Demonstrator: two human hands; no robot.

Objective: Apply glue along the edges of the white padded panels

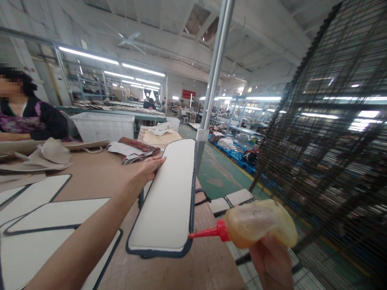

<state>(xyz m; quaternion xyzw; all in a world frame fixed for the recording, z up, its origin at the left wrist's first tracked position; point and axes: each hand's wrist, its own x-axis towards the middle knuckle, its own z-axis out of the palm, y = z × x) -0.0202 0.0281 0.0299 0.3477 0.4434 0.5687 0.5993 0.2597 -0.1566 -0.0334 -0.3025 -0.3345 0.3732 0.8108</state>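
My left hand [150, 168] grips the far left edge of a long white panel with a dark border [169, 197] and holds it up above the brown table [90, 177]. My right hand [272, 262] is wrapped round a soft yellow glue bottle [260, 223]. The bottle's red nozzle [205, 233] touches the panel's dark edge at its near right corner.
Several more white dark-edged panels [45, 217] lie on the table at the left. A seated person [27, 117] works at the far left behind beige cut pieces [45, 155]. A tall black wire rack [326, 141] stands close on the right, a metal post [211, 88] ahead.
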